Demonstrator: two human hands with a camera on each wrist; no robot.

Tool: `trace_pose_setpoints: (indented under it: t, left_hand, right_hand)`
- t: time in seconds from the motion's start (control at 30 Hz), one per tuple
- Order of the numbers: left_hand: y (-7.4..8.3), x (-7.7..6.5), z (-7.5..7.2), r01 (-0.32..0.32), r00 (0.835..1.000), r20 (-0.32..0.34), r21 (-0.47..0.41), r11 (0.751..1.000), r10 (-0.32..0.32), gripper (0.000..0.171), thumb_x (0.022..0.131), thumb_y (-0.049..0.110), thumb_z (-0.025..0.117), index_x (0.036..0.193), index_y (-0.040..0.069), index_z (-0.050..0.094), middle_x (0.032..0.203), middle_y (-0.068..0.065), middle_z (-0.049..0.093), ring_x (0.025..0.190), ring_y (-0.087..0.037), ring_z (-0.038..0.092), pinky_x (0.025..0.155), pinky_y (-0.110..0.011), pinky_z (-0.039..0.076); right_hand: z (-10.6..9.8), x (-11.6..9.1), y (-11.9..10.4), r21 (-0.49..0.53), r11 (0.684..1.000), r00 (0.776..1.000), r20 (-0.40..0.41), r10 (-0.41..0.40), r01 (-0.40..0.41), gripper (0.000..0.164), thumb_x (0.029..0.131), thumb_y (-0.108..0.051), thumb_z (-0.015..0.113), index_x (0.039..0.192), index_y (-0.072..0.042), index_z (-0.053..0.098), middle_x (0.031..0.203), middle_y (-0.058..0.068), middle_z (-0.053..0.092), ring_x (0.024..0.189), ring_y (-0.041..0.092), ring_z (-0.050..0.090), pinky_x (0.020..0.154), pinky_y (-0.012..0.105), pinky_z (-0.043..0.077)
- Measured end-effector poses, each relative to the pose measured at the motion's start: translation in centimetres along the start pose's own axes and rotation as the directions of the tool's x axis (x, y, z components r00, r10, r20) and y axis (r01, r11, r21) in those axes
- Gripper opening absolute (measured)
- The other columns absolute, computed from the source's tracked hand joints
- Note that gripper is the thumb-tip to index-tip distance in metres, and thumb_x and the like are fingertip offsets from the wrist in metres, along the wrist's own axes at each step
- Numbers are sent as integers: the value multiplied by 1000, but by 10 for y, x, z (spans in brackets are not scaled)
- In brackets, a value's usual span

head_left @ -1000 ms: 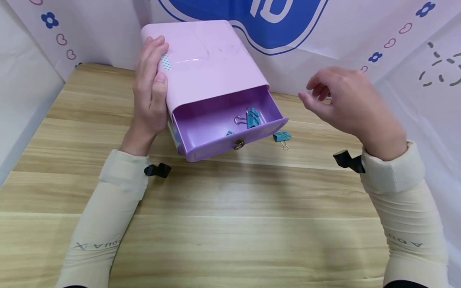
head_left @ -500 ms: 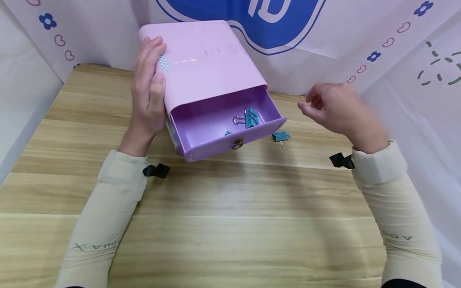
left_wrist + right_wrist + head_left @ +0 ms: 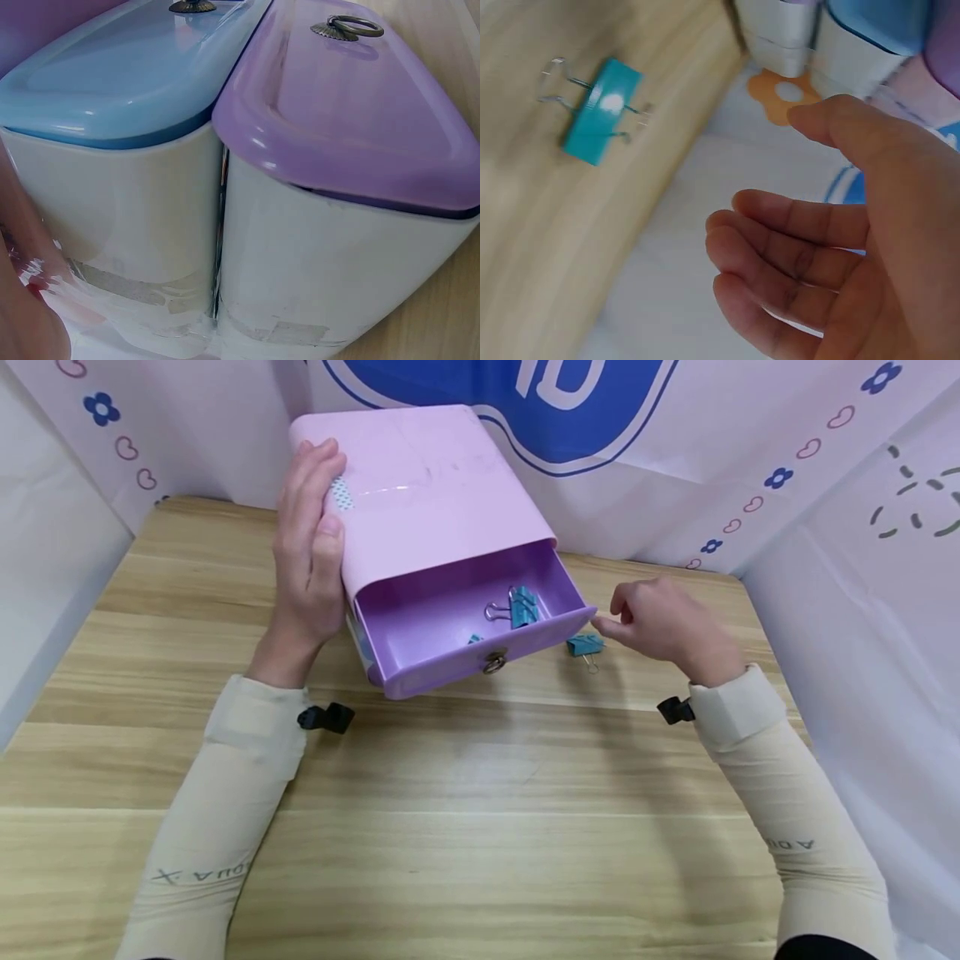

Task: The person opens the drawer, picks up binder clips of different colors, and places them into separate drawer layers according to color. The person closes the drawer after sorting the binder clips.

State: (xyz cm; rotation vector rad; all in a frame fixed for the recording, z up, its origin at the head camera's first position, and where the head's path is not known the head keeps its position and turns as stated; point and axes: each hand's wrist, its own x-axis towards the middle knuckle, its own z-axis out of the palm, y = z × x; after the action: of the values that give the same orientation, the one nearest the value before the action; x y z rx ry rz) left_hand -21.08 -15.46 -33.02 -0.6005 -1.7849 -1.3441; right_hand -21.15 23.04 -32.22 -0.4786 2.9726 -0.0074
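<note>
A pink drawer unit (image 3: 450,485) stands at the back of the table, its top purple drawer (image 3: 412,618) pulled out. In that drawer lies a teal binder clip (image 3: 524,607); a bit of another teal piece (image 3: 476,638) shows behind the front panel. My left hand (image 3: 309,552) rests against the unit's left side, fingertips over its top edge. Another binder clip (image 3: 585,645) lies on the table right of the drawer, also seen as a teal clip (image 3: 604,112) in the right wrist view. Near it hovers my right hand (image 3: 663,622), fingers loosely bent, holding nothing.
Below the pulled-out drawer, a blue drawer (image 3: 127,75) and a lower purple drawer (image 3: 352,112) are closed, each with a ring pull. The wooden table (image 3: 465,860) ends at a printed white backdrop (image 3: 675,502) behind the unit.
My right hand has come down and to the left, toward the drawer's right corner and the clip on the table. The left hand and the drawer unit stay in place.
</note>
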Motion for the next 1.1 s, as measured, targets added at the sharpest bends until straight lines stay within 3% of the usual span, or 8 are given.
trace_pose_setpoints:
  t: [0.13,0.43,0.67,0.83,0.97,1.1]
  left_hand:
    - [-3,0,-1,-7,1000,-6,6,1000,7,61,85,25,31,130,-10,53,140,-26,50,143,-19,35,125,-32,17]
    - [8,2,-3,2,1000,7,11,1000,-2,60,85,21,31,129,-13,52,139,-30,49,143,-25,34,125,-33,17]
    - [8,2,-1,-2,1000,16,-18,1000,3,59,85,20,31,129,-13,51,140,-30,48,143,-31,33,125,-34,17]
    - [9,2,0,25,999,29,-15,1000,-24,60,85,21,31,131,-11,51,141,-27,47,145,-28,31,125,-32,15]
    - [10,1,-2,39,999,32,-5,999,-39,60,84,22,31,131,-10,51,142,-26,48,145,-28,31,125,-31,15]
    - [10,1,-4,45,998,32,5,999,-45,60,84,22,31,131,-10,51,142,-25,47,145,-27,31,125,-31,15]
  right_hand:
    - [13,5,2,-4,1000,999,48,24,-23,45,90,-48,56,98,-5,66,87,10,69,74,22,60,67,35,52]
    - [36,17,3,-12,999,994,102,35,-34,49,88,-51,57,96,-4,66,88,10,69,76,24,61,70,38,51]
    - [45,18,2,-13,994,981,160,105,-104,47,86,-54,58,77,-8,62,70,5,60,64,21,54,55,31,42]
    - [50,17,1,5,991,976,173,130,-133,48,85,-53,61,64,-11,54,59,3,51,56,19,51,50,29,39]
    - [54,19,-2,9,989,971,190,144,-149,50,86,-54,60,61,-12,50,57,2,48,53,17,48,47,29,38]
    - [56,22,-5,14,985,960,227,164,-171,49,86,-56,59,67,-11,54,57,0,42,51,15,43,45,27,35]
